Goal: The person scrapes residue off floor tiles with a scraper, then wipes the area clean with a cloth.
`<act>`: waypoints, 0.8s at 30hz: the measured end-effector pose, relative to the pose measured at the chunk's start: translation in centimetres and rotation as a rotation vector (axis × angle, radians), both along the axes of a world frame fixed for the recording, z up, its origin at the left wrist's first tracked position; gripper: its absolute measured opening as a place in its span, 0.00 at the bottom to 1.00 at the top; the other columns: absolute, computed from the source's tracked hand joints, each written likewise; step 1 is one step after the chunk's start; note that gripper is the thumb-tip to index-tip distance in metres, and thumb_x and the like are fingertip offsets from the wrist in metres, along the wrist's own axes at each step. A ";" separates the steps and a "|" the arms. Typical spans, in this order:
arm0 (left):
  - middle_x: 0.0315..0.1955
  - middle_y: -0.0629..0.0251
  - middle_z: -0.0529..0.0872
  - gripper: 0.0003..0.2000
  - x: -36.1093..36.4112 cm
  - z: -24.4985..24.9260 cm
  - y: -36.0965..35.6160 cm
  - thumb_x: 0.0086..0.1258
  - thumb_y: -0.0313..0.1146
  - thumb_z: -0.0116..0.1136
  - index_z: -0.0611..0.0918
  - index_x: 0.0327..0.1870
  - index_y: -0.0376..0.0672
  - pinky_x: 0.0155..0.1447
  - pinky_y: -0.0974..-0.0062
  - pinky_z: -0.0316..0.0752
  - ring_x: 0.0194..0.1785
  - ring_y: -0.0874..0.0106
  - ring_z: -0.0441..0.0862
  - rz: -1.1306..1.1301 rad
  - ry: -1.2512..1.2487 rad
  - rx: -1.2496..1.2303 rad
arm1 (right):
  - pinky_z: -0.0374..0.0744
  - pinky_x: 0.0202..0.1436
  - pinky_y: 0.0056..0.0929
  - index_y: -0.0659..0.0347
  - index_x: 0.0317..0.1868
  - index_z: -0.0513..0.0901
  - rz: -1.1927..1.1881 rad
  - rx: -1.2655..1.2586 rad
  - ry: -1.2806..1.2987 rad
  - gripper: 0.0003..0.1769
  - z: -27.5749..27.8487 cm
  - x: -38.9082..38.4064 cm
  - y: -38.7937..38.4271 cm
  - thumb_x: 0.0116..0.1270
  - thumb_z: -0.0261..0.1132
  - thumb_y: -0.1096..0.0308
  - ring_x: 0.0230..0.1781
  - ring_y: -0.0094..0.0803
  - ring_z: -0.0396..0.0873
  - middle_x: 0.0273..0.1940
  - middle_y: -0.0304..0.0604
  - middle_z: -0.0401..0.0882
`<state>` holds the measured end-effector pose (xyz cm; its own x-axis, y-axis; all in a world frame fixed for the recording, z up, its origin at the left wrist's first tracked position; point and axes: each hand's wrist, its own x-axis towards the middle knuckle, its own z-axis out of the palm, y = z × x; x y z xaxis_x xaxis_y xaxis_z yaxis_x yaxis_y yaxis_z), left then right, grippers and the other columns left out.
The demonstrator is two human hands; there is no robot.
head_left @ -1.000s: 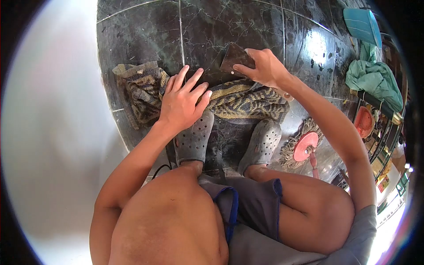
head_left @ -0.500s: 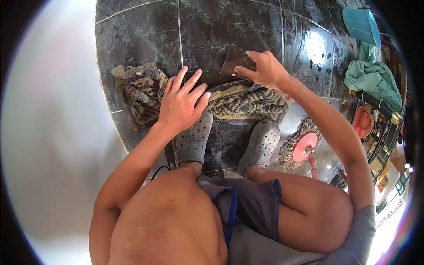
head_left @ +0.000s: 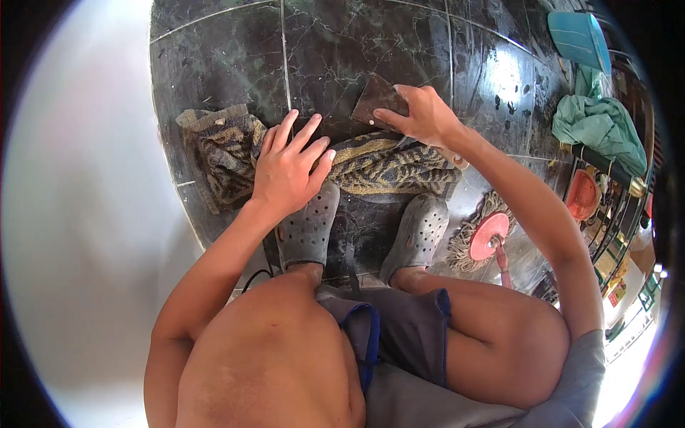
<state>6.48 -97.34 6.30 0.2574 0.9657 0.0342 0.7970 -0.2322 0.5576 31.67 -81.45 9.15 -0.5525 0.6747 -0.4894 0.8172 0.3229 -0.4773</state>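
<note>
A yellow-and-black patterned towel (head_left: pixel 399 171) lies bunched across the dark tiles in front of my feet. Over its middle, my left hand (head_left: pixel 289 167) is held palm down, empty, with its fingers spread. My right hand (head_left: pixel 428 118) pinches a thin, dark brown square piece (head_left: pixel 378 102) between thumb and fingers, just beyond the towel's far edge. Partly hidden under my right wrist, a pale round-ended handle (head_left: pixel 458 160) rests by the towel. A small white speck shows at the brown piece's near edge.
Grey clogs (head_left: pixel 308 225) are on my feet, close to the towel. On the right are a mop (head_left: pixel 489 237) with a pink head, a blue bucket (head_left: pixel 579 41), green cloth (head_left: pixel 603 132) and a red basin (head_left: pixel 584 195). A white wall (head_left: pixel 85 214) rises at left.
The whole view has shifted slightly left. The right hand keeps its grip on the brown piece, and the left hand stays spread over the towel.
</note>
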 end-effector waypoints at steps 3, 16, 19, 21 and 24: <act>0.70 0.57 0.82 0.16 -0.1 0.1 -0.1 0.81 0.41 0.58 0.91 0.54 0.41 0.77 0.47 0.65 0.78 0.48 0.69 0.000 0.001 -0.006 | 0.82 0.38 0.51 0.74 0.40 0.83 0.048 -0.010 0.017 0.31 -0.3 0.3 -0.2 0.72 0.73 0.46 0.31 0.63 0.86 0.27 0.65 0.83; 0.70 0.57 0.82 0.15 -0.1 0.0 0.0 0.80 0.41 0.59 0.91 0.54 0.41 0.77 0.48 0.65 0.78 0.48 0.70 0.001 -0.004 0.004 | 0.81 0.38 0.49 0.74 0.41 0.84 -0.015 0.026 0.055 0.29 -0.6 0.3 -0.1 0.71 0.74 0.47 0.31 0.59 0.84 0.28 0.65 0.83; 0.70 0.57 0.83 0.15 -0.2 -0.1 0.0 0.80 0.40 0.59 0.91 0.54 0.40 0.76 0.48 0.66 0.78 0.48 0.70 -0.007 -0.007 0.003 | 0.78 0.32 0.44 0.71 0.38 0.83 -0.047 0.061 0.107 0.27 -1.4 0.4 0.0 0.70 0.75 0.48 0.22 0.49 0.78 0.24 0.60 0.81; 0.70 0.57 0.83 0.15 -0.2 0.0 0.0 0.80 0.40 0.59 0.91 0.54 0.40 0.76 0.48 0.66 0.78 0.49 0.70 -0.009 -0.009 0.007 | 0.78 0.32 0.44 0.71 0.38 0.84 0.034 0.052 0.096 0.27 -1.2 0.4 -0.2 0.70 0.76 0.49 0.22 0.48 0.79 0.24 0.59 0.82; 0.70 0.57 0.83 0.15 -0.3 -0.1 -0.1 0.80 0.40 0.59 0.91 0.54 0.41 0.76 0.48 0.66 0.78 0.49 0.70 -0.004 -0.016 0.002 | 0.82 0.39 0.51 0.73 0.41 0.84 0.026 -0.016 0.036 0.30 -1.0 0.1 -0.4 0.71 0.73 0.46 0.33 0.62 0.86 0.30 0.65 0.85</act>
